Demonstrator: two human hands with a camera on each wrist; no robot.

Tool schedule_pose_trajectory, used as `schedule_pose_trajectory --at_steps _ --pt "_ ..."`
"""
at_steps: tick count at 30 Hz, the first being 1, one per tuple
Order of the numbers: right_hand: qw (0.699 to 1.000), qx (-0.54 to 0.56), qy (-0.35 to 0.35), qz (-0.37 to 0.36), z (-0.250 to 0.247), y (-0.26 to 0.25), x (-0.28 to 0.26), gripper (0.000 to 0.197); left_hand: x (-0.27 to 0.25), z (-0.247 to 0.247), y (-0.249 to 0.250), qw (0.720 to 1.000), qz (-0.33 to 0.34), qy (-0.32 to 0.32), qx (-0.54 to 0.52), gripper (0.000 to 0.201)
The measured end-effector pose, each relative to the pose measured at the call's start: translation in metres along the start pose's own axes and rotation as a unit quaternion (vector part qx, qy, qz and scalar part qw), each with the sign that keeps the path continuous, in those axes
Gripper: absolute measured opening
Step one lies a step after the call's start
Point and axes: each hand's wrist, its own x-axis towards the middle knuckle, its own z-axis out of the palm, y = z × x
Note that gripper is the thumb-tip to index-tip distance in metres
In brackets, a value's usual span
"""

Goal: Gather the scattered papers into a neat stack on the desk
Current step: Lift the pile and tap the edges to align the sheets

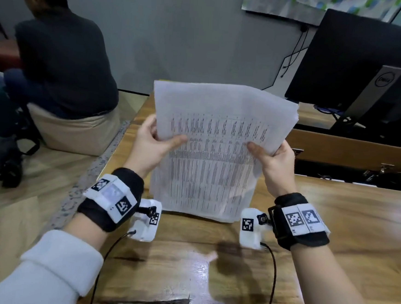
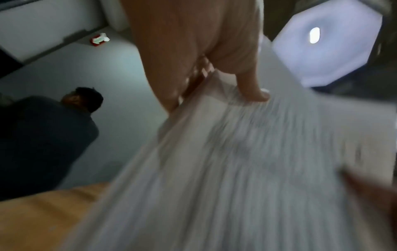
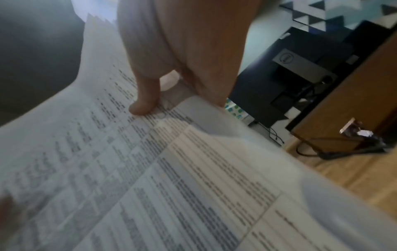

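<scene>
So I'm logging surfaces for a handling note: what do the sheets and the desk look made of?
The sheets look like thin matte white office paper: printed tables, and they bow between the left hand and right hand. The desk looks like wood or wood-look laminate: visible grain, glossy glare.

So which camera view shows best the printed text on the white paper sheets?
The right wrist view: the printed table rows on the white paper sheets are close and fairly sharp. The head view shows the whole bundle, text tiny. The left wrist view shows only blur.
</scene>
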Motion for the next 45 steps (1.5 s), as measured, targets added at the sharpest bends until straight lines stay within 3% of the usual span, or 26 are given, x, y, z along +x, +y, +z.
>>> schedule_pose_trajectory --at_steps 2,3,7,10,17,21,24,27,31,33,35,37,40,42,45 --pt "1.000 0.006 0.016 -0.012 0.003 -0.002 -0.004 0.032 -0.007 0.004 -0.018 0.997 -0.063 0.002 0.037 0.052" --pt "0.999 -0.003 0.022 -0.026 0.006 -0.005 -0.004 0.031 -0.010 0.008 -0.021 0.996 -0.064 0.024 0.048 0.047" --pt "0.993 0.003 0.062 -0.102 0.021 -0.027 -0.008 0.029 -0.015 0.029 -0.001 0.993 0.022 0.107 0.045 0.033" --pt "0.988 0.002 0.088 -0.131 0.020 -0.030 -0.011 0.029 -0.018 0.032 0.001 0.991 0.047 0.126 0.004 0.028" --pt "0.997 -0.044 0.066 0.021 0.009 0.041 -0.036 0.048 -0.036 0.024 -0.043 0.997 -0.058 0.049 -0.001 0.031" --pt "0.998 -0.043 0.037 0.038 0.009 0.045 -0.036 0.033 -0.029 0.022 -0.044 0.995 -0.101 0.016 0.003 0.032" --pt "0.998 -0.031 0.029 0.043 0.005 0.046 -0.037 0.027 -0.024 0.020 -0.044 0.992 -0.120 0.029 0.012 0.031" --pt "0.996 -0.019 0.027 0.083 -0.005 0.049 -0.037 0.019 -0.024 0.016 -0.042 0.994 -0.105 0.039 -0.004 0.015" --pt "0.980 -0.107 -0.069 0.155 -0.021 0.055 -0.044 0.015 -0.019 0.000 -0.045 0.990 -0.097 0.088 -0.052 0.010" --pt "0.975 -0.113 -0.081 0.174 -0.028 0.060 -0.048 0.016 -0.015 -0.007 -0.048 0.980 -0.108 0.131 -0.101 0.008" --pt "0.977 -0.082 -0.037 0.192 -0.034 0.067 -0.047 0.023 -0.014 -0.011 -0.050 0.969 -0.131 0.153 -0.144 0.006" --pt "0.979 0.006 0.021 0.205 -0.035 0.070 -0.048 0.017 -0.014 -0.014 -0.056 0.960 -0.147 0.164 -0.172 0.007" --pt "0.958 0.163 0.064 0.225 -0.025 0.075 -0.049 0.041 -0.016 -0.009 -0.061 0.942 -0.205 0.152 -0.220 0.045" --pt "0.950 0.195 0.049 0.239 -0.010 0.075 -0.053 0.042 -0.019 0.003 -0.061 0.925 -0.235 0.119 -0.273 0.056" --pt "0.960 0.159 0.017 0.232 0.004 0.074 -0.052 0.063 -0.023 0.017 -0.062 0.927 -0.256 0.074 -0.265 0.051"
